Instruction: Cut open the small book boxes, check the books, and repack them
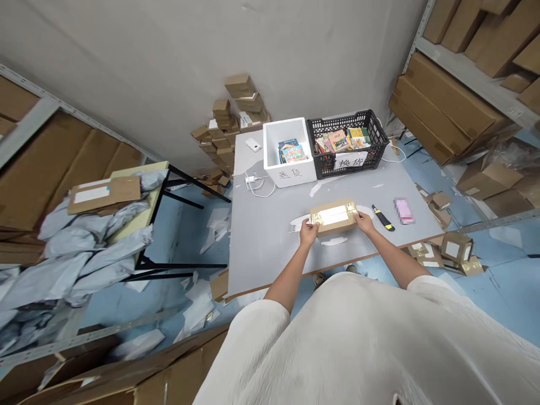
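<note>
A small cardboard box [337, 227] with a white label and shiny tape is held near the front of the grey table [261, 242]. My left hand [309, 232] grips its left end, thumb on top. At the right end, my right hand [363, 221] has its fingers closed on the same box. A black and yellow box cutter [383, 217] lies just right of my right hand. Further right is a pink item [404, 211], blurred out. White paper scraps [299, 223] lie beside and in front of the box.
Behind stand a white foam bin [291, 176] and a black crate [346, 163], both holding books. A white phone [253, 144] and charger [250, 179] lie at left. Grey parcels [71, 239] fill the left side table; shelves with cartons [442, 107] stand right.
</note>
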`<action>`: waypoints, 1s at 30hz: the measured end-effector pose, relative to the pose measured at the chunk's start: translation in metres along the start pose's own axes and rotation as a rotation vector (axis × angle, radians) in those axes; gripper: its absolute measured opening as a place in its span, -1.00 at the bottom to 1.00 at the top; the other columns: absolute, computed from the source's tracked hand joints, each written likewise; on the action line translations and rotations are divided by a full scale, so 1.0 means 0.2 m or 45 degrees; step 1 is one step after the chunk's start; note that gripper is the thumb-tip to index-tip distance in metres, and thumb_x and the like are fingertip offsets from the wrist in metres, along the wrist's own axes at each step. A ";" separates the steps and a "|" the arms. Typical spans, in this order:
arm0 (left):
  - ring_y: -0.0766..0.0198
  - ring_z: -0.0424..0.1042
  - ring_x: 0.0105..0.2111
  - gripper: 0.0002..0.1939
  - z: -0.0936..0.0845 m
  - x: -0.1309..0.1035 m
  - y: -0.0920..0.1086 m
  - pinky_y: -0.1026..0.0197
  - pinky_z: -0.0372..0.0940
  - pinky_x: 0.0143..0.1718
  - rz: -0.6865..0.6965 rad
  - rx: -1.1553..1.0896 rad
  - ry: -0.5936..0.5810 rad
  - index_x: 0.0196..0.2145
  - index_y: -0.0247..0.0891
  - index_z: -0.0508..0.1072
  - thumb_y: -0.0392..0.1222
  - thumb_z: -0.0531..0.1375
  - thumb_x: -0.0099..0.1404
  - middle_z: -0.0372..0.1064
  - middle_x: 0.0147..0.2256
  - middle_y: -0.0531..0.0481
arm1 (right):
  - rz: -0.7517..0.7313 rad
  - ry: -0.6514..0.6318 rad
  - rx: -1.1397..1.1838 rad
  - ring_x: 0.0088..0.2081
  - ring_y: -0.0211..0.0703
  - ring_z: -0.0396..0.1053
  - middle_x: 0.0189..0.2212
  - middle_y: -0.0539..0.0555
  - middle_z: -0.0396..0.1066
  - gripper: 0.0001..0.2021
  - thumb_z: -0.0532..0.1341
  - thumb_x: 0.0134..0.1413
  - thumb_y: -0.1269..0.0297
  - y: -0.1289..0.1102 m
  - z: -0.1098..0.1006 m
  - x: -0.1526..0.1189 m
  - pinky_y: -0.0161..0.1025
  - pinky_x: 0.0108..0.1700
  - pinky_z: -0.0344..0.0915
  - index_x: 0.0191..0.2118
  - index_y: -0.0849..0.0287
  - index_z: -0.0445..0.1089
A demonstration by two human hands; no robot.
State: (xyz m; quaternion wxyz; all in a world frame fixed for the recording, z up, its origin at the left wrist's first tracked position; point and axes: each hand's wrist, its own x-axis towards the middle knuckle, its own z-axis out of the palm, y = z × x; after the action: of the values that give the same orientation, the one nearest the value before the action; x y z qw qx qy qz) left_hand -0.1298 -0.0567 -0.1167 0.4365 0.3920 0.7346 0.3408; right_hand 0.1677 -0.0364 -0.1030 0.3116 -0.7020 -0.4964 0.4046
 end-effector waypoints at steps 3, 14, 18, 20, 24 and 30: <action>0.09 0.57 -0.03 -0.37 -0.01 -0.01 0.01 0.06 0.38 0.12 0.003 0.037 -0.016 0.30 -0.19 0.36 0.03 0.38 0.37 0.56 -0.10 -0.08 | 0.059 -0.014 0.027 0.03 0.19 0.55 -0.08 0.17 0.67 -0.59 0.18 0.23 -0.02 -0.03 -0.01 -0.02 0.04 0.18 0.45 -0.08 0.14 0.64; 0.04 0.45 0.16 -0.53 -0.23 -0.12 0.24 0.04 0.32 0.25 0.447 -0.007 0.228 0.33 -0.11 0.40 -0.02 0.21 0.54 0.37 0.22 -0.20 | -0.287 -0.061 0.009 0.42 0.24 0.23 0.35 0.17 0.33 -0.49 0.38 0.11 -0.07 -0.41 0.32 -0.05 0.16 0.48 0.15 0.16 -0.04 0.56; 0.01 0.41 0.22 -0.28 -0.33 -0.25 0.23 0.04 0.31 0.26 0.608 -0.020 0.236 0.51 -0.06 0.21 0.10 0.26 0.51 0.30 0.31 -0.23 | -0.168 -0.075 -0.019 0.41 0.28 0.23 0.43 0.21 0.20 -0.20 0.49 -0.05 -0.13 -0.48 0.51 -0.14 0.20 0.43 0.23 0.31 -0.05 0.36; -0.01 0.37 0.25 -0.29 -0.38 -0.29 0.18 0.03 0.29 0.28 0.595 0.013 0.255 0.51 -0.04 0.24 0.08 0.26 0.50 0.30 0.30 -0.23 | -0.206 -0.166 0.030 0.35 0.20 0.31 0.36 0.22 0.31 -0.20 0.44 0.02 -0.09 -0.50 0.56 -0.18 0.12 0.40 0.29 0.36 -0.02 0.27; -0.01 0.34 0.28 -0.38 -0.44 -0.28 0.12 0.04 0.31 0.26 0.526 0.048 0.250 0.45 0.00 0.36 0.03 0.24 0.50 0.30 0.23 -0.20 | -0.325 -0.211 -0.003 0.37 0.16 0.32 0.34 0.20 0.37 -0.25 0.38 0.08 0.04 -0.56 0.58 -0.20 0.05 0.43 0.27 0.38 0.03 0.26; 0.03 0.40 0.20 -0.40 -0.31 -0.19 0.19 0.05 0.34 0.22 0.613 -0.016 0.128 0.45 -0.05 0.35 0.00 0.21 0.52 0.27 0.24 -0.21 | -0.423 -0.104 -0.051 0.42 0.21 0.26 0.36 0.24 0.35 -0.24 0.35 0.12 0.09 -0.57 0.39 -0.13 0.09 0.49 0.20 0.43 0.08 0.28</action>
State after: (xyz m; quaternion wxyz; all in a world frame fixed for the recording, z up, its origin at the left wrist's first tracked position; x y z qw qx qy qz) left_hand -0.1638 -0.0828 -0.0462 0.3080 0.5357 0.6386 0.4586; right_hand 0.0433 -0.0232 -0.0382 0.3396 -0.5992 -0.6259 0.3658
